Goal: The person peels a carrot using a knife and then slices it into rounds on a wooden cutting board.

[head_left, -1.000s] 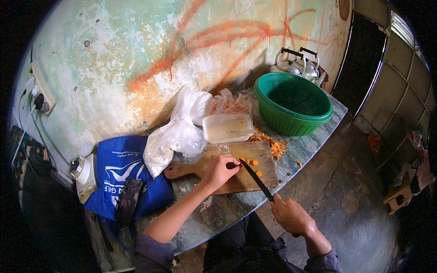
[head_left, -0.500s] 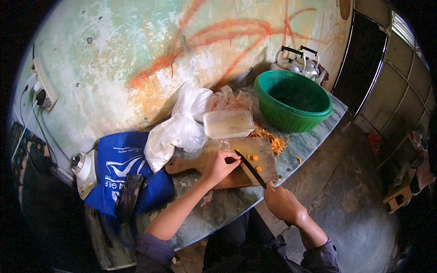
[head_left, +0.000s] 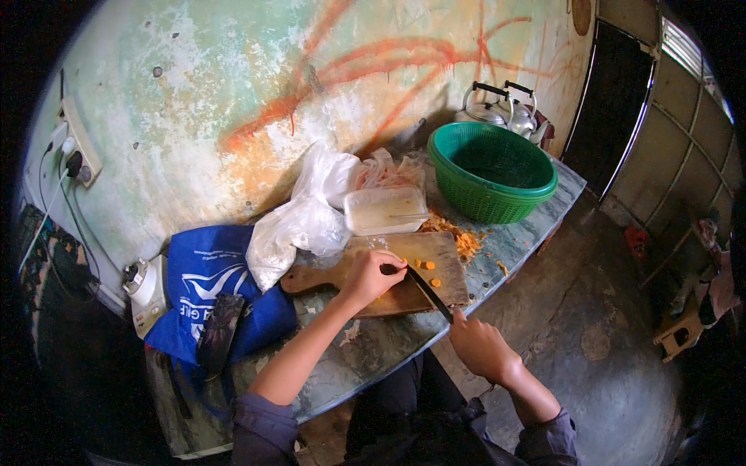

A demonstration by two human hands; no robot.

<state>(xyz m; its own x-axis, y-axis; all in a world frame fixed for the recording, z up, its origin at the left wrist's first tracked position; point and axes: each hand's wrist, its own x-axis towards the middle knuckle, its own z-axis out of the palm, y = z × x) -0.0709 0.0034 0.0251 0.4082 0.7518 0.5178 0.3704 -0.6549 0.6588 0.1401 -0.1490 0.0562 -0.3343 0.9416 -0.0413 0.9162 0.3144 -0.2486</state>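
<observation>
On the wooden cutting board (head_left: 447, 249), my left hand (head_left: 373, 279) is closed in a pinch at what seems to be a carrot piece, mostly covered by the fingers. A dark-bladed knife (head_left: 432, 298) is in the fist of my right hand (head_left: 483, 347) at the board's near right side. Its blade slants up and left, with the tip against or just beside my left fingertips. Several round orange carrot slices (head_left: 428, 266) lie to the right of the blade. Orange peelings (head_left: 468, 245) are heaped beyond the board's far right corner.
Behind the board are a white plastic tray (head_left: 355, 227), a filled white plastic bag (head_left: 311, 225) and a green basket (head_left: 491, 200). Metal kettles (head_left: 483, 115) stand at the far right. A blue bag (head_left: 206, 268) with a dark flat object (head_left: 221, 330) covers the left side, beside a white appliance (head_left: 148, 293).
The view has shifted slightly. The knife still slants at my left fingertips, and both hands keep their grip; the slices lie nearly as before.
</observation>
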